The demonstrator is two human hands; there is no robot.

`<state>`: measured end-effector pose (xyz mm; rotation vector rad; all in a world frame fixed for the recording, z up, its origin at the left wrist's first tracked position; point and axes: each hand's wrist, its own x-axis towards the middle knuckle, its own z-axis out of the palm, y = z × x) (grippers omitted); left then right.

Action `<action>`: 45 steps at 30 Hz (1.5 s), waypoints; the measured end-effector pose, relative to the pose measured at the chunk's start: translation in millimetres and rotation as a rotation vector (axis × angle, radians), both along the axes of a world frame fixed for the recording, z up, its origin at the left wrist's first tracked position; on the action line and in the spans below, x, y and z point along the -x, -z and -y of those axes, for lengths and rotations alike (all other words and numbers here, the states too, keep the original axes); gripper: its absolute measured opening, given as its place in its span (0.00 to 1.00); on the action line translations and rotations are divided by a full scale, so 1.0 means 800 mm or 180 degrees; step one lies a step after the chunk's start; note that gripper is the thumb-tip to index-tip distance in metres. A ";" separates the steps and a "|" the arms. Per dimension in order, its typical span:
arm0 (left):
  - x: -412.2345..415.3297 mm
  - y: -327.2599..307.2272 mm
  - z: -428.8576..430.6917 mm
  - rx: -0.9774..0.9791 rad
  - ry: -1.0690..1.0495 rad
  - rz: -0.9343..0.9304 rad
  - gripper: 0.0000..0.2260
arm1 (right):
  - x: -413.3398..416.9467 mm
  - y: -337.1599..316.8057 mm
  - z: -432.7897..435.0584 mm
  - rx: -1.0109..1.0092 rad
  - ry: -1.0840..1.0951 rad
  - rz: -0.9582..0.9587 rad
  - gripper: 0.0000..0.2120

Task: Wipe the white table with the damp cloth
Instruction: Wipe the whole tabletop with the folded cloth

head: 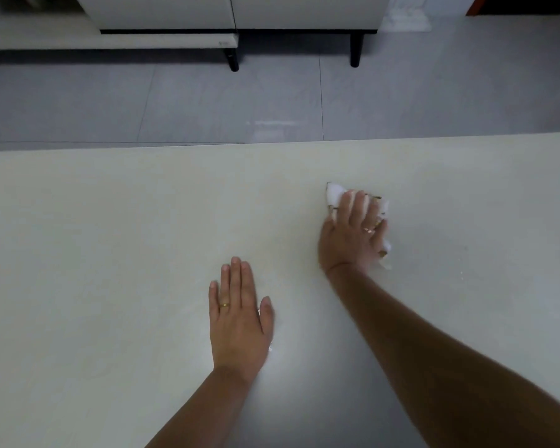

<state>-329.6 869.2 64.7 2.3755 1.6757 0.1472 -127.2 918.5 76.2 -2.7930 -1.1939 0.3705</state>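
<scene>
Two hands are lying on the smooth white tabletop [110, 221]: left hand [238, 318] is resting flat, fingers straight, holding nothing; farther right, right hand [353, 234] is pressing the crumpled white damp cloth [333, 194] down, fingers extended.

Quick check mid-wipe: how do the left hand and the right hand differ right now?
The left hand lies flat on the bare white table; the right hand presses the crumpled cloth. The left hand sits nearer the person, the right hand farther out. Both are palm-down and wear rings.
</scene>
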 end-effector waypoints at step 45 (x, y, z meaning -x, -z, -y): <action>-0.076 0.008 -0.108 -0.0063 0.0164 -0.0148 0.31 | -0.176 0.001 -0.082 0.0138 -0.0187 0.0202 0.26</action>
